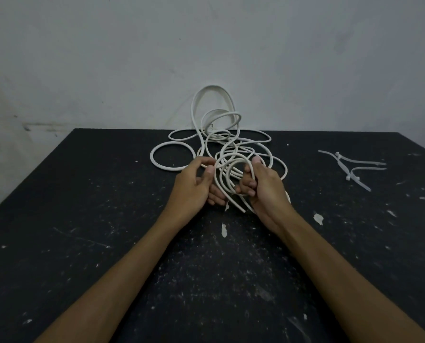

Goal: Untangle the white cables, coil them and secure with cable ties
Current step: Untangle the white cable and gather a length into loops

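A loose tangle of thin white round cables [220, 144] lies at the far middle of the black, paint-flecked worktop [82, 219], some loops rearing up against the pale grey wall [82, 58]. The left hand [194, 186] pinches a strand between thumb and curled fingers. The right hand [261, 186] grips several gathered loops, fingers curled round them. A few translucent white plastic cable ties [350, 165] lie well apart to the right.
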